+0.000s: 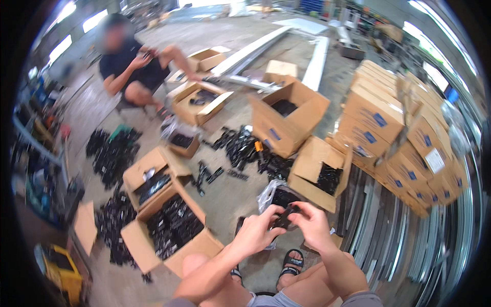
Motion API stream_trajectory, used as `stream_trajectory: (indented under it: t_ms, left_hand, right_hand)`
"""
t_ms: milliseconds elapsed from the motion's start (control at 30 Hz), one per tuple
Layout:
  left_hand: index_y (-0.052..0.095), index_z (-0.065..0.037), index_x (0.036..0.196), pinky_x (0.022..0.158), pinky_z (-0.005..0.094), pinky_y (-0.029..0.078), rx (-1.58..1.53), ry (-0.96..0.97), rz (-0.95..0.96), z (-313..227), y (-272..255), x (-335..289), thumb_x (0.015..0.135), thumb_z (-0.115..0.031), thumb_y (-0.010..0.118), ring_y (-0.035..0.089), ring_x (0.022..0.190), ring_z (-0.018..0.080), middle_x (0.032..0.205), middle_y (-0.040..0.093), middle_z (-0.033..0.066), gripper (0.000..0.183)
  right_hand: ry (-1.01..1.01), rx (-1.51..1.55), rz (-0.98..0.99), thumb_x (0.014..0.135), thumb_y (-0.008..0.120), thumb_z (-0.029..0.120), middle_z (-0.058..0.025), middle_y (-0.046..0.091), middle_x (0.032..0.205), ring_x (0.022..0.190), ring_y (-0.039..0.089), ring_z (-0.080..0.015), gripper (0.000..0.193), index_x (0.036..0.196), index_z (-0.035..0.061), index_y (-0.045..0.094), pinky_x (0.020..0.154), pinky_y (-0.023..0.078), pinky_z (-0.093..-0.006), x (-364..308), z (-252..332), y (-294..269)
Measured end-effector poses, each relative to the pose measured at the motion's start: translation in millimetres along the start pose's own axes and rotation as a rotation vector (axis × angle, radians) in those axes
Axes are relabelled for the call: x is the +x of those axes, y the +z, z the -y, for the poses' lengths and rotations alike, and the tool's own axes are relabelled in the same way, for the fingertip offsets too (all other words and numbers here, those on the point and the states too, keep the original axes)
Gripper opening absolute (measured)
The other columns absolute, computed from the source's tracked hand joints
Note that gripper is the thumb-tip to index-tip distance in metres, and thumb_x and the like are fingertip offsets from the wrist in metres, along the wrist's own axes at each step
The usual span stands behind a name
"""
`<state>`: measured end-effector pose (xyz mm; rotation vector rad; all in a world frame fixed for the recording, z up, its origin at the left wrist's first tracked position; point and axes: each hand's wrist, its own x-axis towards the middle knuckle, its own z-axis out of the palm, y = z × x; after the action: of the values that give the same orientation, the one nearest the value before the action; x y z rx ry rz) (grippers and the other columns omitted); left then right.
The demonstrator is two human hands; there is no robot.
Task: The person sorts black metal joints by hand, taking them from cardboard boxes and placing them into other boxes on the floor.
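Observation:
Between my two hands, above my lap, is a small black part (283, 217), too small and partly covered to name exactly. My left hand (257, 229) grips its left side with thumb and fingers. On the other side, my right hand (312, 224) pinches it with thumb and fingertips. Just beyond the hands stands a bag-lined container (284, 197) with black parts in it. An open cardboard box (312, 192) holding more black pieces lies past my right hand. To the left, a large open box (174, 225) is filled with similar black parts.
Loose black parts lie in piles (240, 151) on the floor. Another person (133, 66) sits at the far left, handling something small. Sealed cartons (378, 112) are stacked at right, near long metal profiles (383, 225). More open boxes (286, 117) stand ahead.

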<state>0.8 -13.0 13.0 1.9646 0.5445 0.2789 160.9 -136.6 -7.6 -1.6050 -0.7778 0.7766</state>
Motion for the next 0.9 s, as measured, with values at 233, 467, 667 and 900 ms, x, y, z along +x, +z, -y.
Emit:
stream_trajectory:
  t_ms: [233, 467, 667, 900]
  left_hand:
    - [0.056, -0.009, 0.124, 0.076, 0.0445, 0.054, -0.213, 0.212, -0.066, 12.6, 20.3, 8.2, 0.078, -0.017, 0.080, 0.070, 0.090, 0.0369, 0.092, 0.072, 0.0185, 0.053]
    - [0.063, 0.002, 0.112, 0.081, 0.0435, 0.053, -0.188, 0.000, 0.276, 23.8, 19.7, 4.7, 0.070, -0.025, 0.085, 0.070, 0.092, 0.0366, 0.092, 0.071, 0.0199, 0.055]
    - [0.054, -0.001, 0.112, 0.083, 0.0406, 0.052, -0.288, 0.044, 0.088, 24.8, 10.0, 10.3, 0.073, -0.024, 0.087, 0.069, 0.098, 0.0348, 0.102, 0.072, 0.0185, 0.056]
    - [0.057, 0.004, 0.115, 0.083, 0.0307, 0.052, -0.463, -0.092, 0.202, 28.6, -17.3, 7.7, 0.088, -0.011, 0.077, 0.066, 0.098, 0.0130, 0.112, 0.073, 0.0147, 0.037]
  right_hand:
    - [0.008, 0.066, -0.059, 0.097, 0.064, 0.009, -0.0078, 0.069, 0.106, 0.093, 0.064, -0.0112, 0.031, 0.124, -0.0052, 0.062, 0.077, 0.052, -0.0250, -14.8, 5.4, -15.7]
    - [-0.021, 0.146, -0.052, 0.102, 0.061, 0.020, -0.0110, 0.068, 0.108, 0.095, 0.066, -0.0158, 0.035, 0.125, -0.0070, 0.059, 0.082, 0.055, -0.0286, -10.3, 3.0, -21.5]
    - [-0.015, 0.214, -0.080, 0.103, 0.058, 0.018, -0.0072, 0.067, 0.105, 0.092, 0.064, -0.0117, 0.032, 0.125, -0.0067, 0.059, 0.080, 0.053, -0.0256, -1.2, 2.4, -29.6]
    - [-0.024, 0.275, -0.029, 0.102, 0.061, 0.019, -0.0050, 0.068, 0.108, 0.092, 0.065, -0.0106, 0.037, 0.129, -0.0049, 0.060, 0.081, 0.052, -0.0244, 6.0, 10.8, -4.1]
